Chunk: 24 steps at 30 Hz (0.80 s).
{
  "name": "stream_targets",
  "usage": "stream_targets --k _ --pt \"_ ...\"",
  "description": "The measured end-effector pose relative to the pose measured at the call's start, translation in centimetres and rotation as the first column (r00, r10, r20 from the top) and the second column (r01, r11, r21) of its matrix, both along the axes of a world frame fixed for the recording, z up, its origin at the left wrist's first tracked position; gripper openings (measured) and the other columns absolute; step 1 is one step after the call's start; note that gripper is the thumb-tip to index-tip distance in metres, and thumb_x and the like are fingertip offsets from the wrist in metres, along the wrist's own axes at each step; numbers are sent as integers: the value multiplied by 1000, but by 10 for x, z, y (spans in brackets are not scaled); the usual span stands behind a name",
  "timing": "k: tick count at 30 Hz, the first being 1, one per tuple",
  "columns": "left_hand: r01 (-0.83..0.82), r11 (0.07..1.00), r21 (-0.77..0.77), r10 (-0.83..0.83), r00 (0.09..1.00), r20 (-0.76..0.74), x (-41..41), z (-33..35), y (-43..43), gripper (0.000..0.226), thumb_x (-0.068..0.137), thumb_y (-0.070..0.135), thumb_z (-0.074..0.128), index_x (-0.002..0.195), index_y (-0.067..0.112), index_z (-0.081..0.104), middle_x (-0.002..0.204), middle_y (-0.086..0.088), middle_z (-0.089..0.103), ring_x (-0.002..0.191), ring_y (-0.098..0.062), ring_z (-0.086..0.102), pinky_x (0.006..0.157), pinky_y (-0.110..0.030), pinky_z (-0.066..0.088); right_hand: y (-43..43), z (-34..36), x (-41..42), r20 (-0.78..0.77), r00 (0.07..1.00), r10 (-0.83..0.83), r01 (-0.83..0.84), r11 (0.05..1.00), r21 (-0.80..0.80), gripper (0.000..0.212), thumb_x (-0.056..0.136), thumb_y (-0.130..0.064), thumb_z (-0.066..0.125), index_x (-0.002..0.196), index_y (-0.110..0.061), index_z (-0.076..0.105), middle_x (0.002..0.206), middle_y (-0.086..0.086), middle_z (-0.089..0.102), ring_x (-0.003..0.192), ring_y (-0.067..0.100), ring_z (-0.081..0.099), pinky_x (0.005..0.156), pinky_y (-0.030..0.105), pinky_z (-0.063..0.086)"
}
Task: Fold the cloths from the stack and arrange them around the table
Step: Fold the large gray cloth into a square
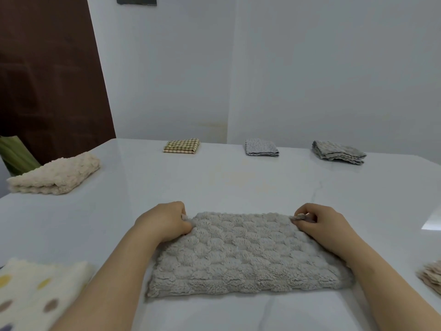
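Grey fluffy cloth [248,254] lies folded at six o'clock on the white surface [214,177]. Left hand [164,222] pinches its far left corner, right hand [315,223] its far right corner. Folded cloths sit at nine, twelve and one o'clock.

- grey cloth [248,254]
- cream cloth [56,174]
- yellow-green checked cloth [181,145]
- pale blue-grey cloth [261,147]
- spotted cream cloth [31,292]
- white counter [238,182]
- brown door [47,75]
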<state>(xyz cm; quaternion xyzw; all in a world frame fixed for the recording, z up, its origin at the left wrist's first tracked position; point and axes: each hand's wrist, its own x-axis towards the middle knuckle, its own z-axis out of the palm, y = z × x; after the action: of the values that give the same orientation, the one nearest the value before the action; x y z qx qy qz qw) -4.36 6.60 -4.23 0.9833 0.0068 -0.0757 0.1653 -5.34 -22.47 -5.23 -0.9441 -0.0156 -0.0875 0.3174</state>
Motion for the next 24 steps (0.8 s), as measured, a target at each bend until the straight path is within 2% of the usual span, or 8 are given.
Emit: stream_targets --k 3,6,8,10,13,18,20,24 --pt "-17 963 -269 65 983 173 -1 -2 1 5 88 20 51 83 20 50 75 3 54 64 -12 46 56 -24 35 0 2 -1 41 999 -13 8 992 128 11 83 -17 65 72 -19 63 54 -9 52 54 4 47 49 12 36" --pt "-48 731 -681 233 955 182 2 -1 2 16 86 7 55 76 19 56 70 -1 53 62 -16 45 54 -26 34 -1 0 2 105 991 -83 36 922 385 11 82 -7 65 74 -14 65 66 0 59 60 11 50 54 18 40" --pt "-92 601 -794 280 955 101 3 2 4 15 85 2 59 77 15 57 76 -5 54 63 -16 47 54 -26 36 -2 0 4 108 985 -131 49 830 555 15 82 -2 64 73 -14 64 71 5 60 62 13 52 51 13 44" --pt "-113 601 -791 219 975 27 0 2 7 11 81 6 67 79 12 58 76 -5 55 63 -14 49 55 -23 37 -2 1 3 67 989 -128 45 712 701 18 81 2 64 71 -13 63 68 5 60 57 10 56 45 8 43" --pt "-101 725 -682 114 993 -26 -2 2 11 18 75 18 76 78 11 60 68 0 51 61 -12 46 54 -20 36 -3 6 2 -14 999 -49 39 557 829 16 80 5 61 71 -9 61 54 -2 62 44 -1 57 40 9 43" --pt "-173 830 -530 213 977 14 1 -1 13 22 74 29 75 74 13 61 85 -3 64 83 -21 58 68 -29 44 -4 7 2 -86 995 58 44 518 854 14 80 6 60 72 -5 63 59 2 65 51 7 63 49 13 51" --pt "-183 784 -593 270 961 60 1 -3 13 19 77 26 73 72 12 61 83 -5 64 81 -22 58 68 -30 44 -3 5 2 -84 996 42 47 547 836 13 80 6 61 72 -4 64 57 1 67 51 7 64 48 14 51" --pt "-156 563 -812 416 902 116 3 -3 9 15 80 20 71 70 11 65 77 -6 66 77 -23 60 76 -38 52 -7 4 4 9 997 -72 33 553 832 11 79 2 64 75 -7 68 59 0 70 55 10 66 54 18 56"
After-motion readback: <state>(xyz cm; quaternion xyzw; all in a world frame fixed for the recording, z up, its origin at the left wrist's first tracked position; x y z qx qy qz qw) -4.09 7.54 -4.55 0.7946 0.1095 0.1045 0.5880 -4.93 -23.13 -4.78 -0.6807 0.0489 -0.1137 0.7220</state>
